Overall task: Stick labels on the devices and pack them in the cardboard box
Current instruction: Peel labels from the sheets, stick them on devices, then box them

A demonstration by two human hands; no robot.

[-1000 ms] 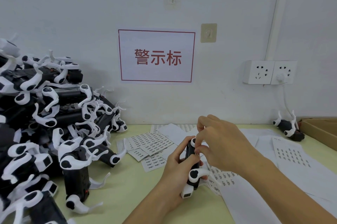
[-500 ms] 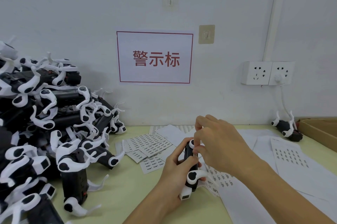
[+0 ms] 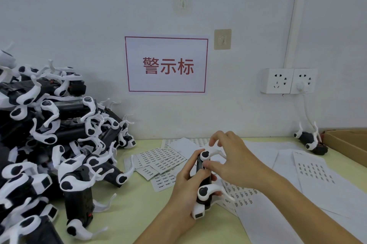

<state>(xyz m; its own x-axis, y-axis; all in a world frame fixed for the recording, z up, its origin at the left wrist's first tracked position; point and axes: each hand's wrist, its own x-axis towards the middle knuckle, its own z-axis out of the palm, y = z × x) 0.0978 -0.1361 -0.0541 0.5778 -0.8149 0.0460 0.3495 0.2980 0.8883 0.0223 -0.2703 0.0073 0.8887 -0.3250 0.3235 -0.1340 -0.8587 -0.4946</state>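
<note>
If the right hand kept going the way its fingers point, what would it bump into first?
The right hand points left, and its fingertips already touch the device that the left hand holds. Past it, probably the label sheets, though depth is unclear.

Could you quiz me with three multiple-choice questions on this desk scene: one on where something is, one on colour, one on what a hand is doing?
1. Where is the pile of devices?
A. the table's left side
B. inside the cardboard box
C. under the wall sockets

2. What colour is the lettering on the wall sign?
A. blue
B. red
C. green

3. What is the left hand doing?
A. lying flat on the table
B. gripping a device
C. pulling a plug

Answers:
1 A: the heap fills the left, far from the cardboard box at the right edge.
2 B: characters and border are red.
3 B: its fingers wrap the held device, while the right hand presses its fingers on it.
</note>
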